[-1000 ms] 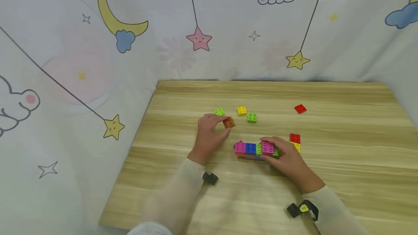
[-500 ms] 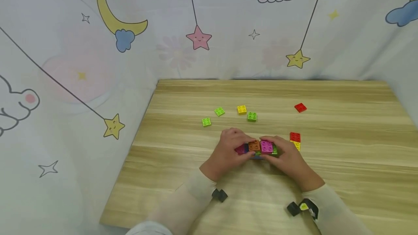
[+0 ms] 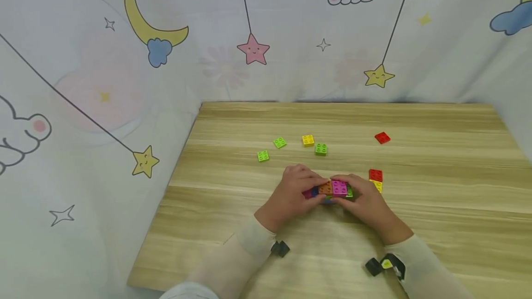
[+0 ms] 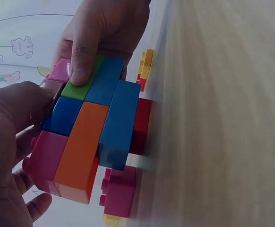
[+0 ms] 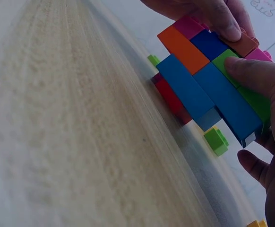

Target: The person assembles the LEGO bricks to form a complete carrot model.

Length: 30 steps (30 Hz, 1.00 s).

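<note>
A stepped wall of toy building bricks stands between the hands. Its layers show blue bricks (image 4: 121, 120) low down, an orange brick (image 4: 83, 146) above, then magenta, dark blue (image 4: 62, 114) and green (image 5: 255, 101) ones. On top, my left hand (image 3: 291, 193) pinches a brown brick (image 3: 325, 188) between thumb and fingers, right beside a pink brick (image 3: 339, 188). My right hand (image 3: 367, 202) grips the wall's right end, its thumb pressed on a green brick's front. A red brick (image 5: 171, 99) shows under the blue ones. The left hand covers most of the wall's left end in the head view.
Loose bricks lie behind the wall: two light green (image 3: 262, 156), a yellow (image 3: 308, 140) and a green one (image 3: 321, 149). To the right are a red brick (image 3: 382, 138) farther back, and another red (image 3: 376, 175) next to a yellow (image 3: 377, 186). A printed cloth (image 3: 291, 77) hangs behind the table.
My left hand has carried the brown brick rightward onto the wall's top, then shifted it slightly right against the pink brick. A light green brick came into view. The right hand stays gripping.
</note>
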### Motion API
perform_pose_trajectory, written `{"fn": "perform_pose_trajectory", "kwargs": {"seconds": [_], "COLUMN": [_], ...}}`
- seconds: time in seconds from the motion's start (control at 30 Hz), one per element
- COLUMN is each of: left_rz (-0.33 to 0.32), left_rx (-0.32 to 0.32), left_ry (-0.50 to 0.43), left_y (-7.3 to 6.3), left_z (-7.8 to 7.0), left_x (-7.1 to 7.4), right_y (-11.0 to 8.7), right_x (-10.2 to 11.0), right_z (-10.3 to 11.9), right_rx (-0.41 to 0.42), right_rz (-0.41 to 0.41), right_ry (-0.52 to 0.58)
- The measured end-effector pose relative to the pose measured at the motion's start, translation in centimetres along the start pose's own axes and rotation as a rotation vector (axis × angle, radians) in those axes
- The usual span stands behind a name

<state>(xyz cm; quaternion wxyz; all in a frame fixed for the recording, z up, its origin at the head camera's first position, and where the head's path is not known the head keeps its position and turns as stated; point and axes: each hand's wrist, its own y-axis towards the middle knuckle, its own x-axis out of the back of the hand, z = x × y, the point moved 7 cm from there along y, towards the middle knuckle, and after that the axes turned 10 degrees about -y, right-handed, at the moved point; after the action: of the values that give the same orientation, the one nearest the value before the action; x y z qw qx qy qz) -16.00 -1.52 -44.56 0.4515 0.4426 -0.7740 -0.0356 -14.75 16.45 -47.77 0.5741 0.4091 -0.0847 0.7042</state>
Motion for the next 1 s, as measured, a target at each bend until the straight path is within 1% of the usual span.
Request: {"fn": "perform_pose_trajectory", "kwargs": {"seconds": [0.23,0.43,0.57,0.67,0.77,0.87,1.0], "left_rz": [0.023,0.032,0.038,0.046,0.050,0.041,-0.005], "left_rx": [0.038,0.056,0.066,0.089,0.099,0.078,0.015], "left_ry": [-0.007,-0.027,-0.015,-0.006,0.000,-0.006,-0.021], "left_y": [0.10,0.28,0.44,0.42,0.21,0.00,-0.16], "left_z": [-0.30,-0.24,-0.12,0.00,0.22,0.50,0.53], "left_x": [0.01,0.12,0.18,0.21,0.07,-0.23,-0.25], "right_y": [-0.16,-0.16,-0.02,0.08,-0.07,-0.26,-0.14], "right_x": [-0.05,0.06,0.10,0.01,-0.15,-0.20,-0.11], "right_z": [0.06,0.25,0.34,0.30,0.13,0.01,0.13], "right_rx": [0.008,-0.014,-0.013,-0.004,-0.021,-0.032,-0.017], "right_rz": [-0.007,0.005,-0.001,-0.005,0.000,0.003,0.008], "right_ry": [0.003,-0.014,-0.037,-0.037,-0.033,-0.023,-0.003]}}
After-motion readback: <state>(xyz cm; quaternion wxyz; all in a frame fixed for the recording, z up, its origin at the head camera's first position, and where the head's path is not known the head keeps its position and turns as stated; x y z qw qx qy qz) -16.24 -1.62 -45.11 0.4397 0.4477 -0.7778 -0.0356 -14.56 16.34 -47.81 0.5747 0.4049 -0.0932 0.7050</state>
